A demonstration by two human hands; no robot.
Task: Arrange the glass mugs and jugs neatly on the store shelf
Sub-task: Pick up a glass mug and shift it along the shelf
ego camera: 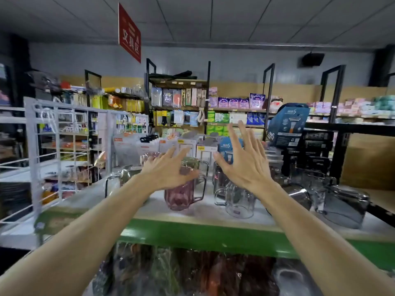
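Observation:
A pink glass jug stands near the front of the white shelf top. My left hand hovers over its rim with fingers spread, and whether it touches the jug is unclear. A clear glass mug stands to the right of the jug. My right hand is raised above and behind that mug, fingers wide apart, holding nothing. More jugs stand behind: a clear one at the left, a greenish one behind the pink jug, and smoky grey lidded jugs at the right.
A green strip edges the shelf front, with wrapped goods below it. A white wire rack stands at the left. Boxed goods and a blue razor display stand behind the glassware. A dark shelf frame rises at the right.

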